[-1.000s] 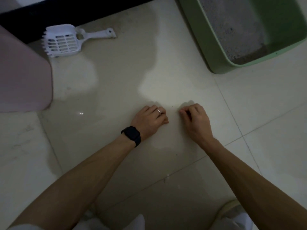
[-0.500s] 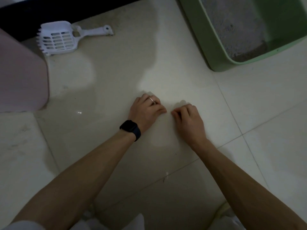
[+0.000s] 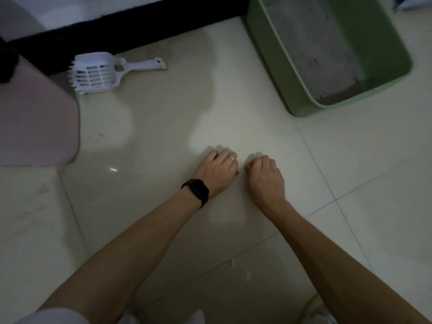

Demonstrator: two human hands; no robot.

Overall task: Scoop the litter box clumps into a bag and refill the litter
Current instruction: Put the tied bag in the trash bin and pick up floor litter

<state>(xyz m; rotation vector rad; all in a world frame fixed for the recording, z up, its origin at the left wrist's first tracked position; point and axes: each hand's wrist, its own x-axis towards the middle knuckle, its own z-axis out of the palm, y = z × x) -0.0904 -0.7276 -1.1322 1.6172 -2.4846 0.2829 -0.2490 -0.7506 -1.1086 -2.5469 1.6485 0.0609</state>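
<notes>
1. Left hand (image 3: 217, 170) and right hand (image 3: 265, 177) lie side by side at frame centre, knuckles up on the floor (image 3: 163, 127), fingers curled into loose fists; nothing visibly held.
2. A watch (image 3: 196, 191) is on the left wrist, a ring (image 3: 231, 158) on one finger.
3. The white scoop (image 3: 98, 74) lies on the floor, upper left.
4. The green litter box (image 3: 304, 97), with grey litter (image 3: 311, 43) inside, sits upper right.
</notes>
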